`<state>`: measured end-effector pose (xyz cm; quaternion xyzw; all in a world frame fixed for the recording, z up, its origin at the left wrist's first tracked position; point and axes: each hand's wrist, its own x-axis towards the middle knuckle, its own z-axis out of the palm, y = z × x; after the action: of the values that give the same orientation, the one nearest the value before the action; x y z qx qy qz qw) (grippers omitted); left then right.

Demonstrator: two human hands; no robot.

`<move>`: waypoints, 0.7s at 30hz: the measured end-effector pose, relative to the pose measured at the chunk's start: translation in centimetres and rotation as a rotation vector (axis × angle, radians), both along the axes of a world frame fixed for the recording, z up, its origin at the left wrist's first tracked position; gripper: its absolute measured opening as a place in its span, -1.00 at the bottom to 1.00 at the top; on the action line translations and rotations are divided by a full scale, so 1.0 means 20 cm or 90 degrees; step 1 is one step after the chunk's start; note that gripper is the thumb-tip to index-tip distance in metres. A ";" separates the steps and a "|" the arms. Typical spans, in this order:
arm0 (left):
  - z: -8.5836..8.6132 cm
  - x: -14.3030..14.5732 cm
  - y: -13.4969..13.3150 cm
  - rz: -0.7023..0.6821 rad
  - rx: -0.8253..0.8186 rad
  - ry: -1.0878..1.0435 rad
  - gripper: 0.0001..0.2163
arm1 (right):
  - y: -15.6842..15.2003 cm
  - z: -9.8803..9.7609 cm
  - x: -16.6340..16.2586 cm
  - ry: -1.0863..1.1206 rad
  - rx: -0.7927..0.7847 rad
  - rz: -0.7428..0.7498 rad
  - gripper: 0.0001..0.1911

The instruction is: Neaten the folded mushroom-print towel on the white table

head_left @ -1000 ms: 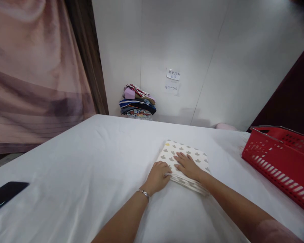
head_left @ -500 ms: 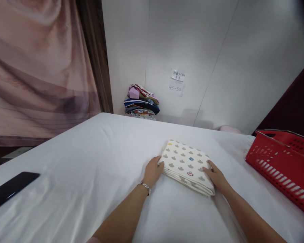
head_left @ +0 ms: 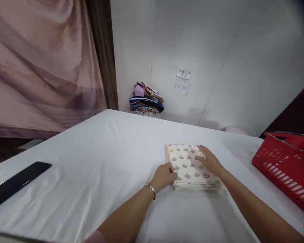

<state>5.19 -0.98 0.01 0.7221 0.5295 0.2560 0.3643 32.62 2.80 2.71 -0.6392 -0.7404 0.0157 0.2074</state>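
A folded white cloth [head_left: 186, 163] with grey, yellow, blue and red mushroom-like prints lies as a thick, squared bundle on the white-covered table. My left hand [head_left: 164, 175], with a silver bracelet at the wrist, has its fingers closed on the bundle's left edge near the front corner. On the upper right part of the cloth lies my right hand [head_left: 210, 162], palm down with its fingers stretched out. It covers part of the blue print. Layered folds show along the front edge.
A red plastic basket [head_left: 286, 165] with a metal handle stands on the right. To the left lies a black flat object [head_left: 20, 180]. Several folded fabrics [head_left: 147, 99] are stacked beyond the far edge, against the wall. A pink curtain [head_left: 48, 67] hangs at left.
The folded cloth has turned so that its front edge lies more level. My right hand has moved from the right edge onto its top. The camera view has shifted slightly.
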 end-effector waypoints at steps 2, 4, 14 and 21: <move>0.00 0.00 0.00 -0.006 0.005 0.014 -0.91 | -0.02 -0.01 -0.17 -0.019 -0.010 0.074 -0.40; 0.01 -0.01 0.01 -0.014 0.009 0.026 -0.90 | -0.05 -0.05 -0.30 -0.061 -0.070 0.111 -0.38; 0.03 0.00 0.01 -0.035 0.015 0.073 -0.91 | 0.02 -0.01 -0.48 -0.108 -0.165 0.142 -0.41; 0.04 -0.02 0.01 -0.029 0.003 0.061 -0.93 | 0.11 -0.08 -0.67 -0.125 -0.178 0.186 -0.43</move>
<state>4.75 -0.75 0.81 0.7461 0.5295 0.2138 0.3425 19.16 4.97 1.07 -0.5462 -0.8323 0.0858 0.0393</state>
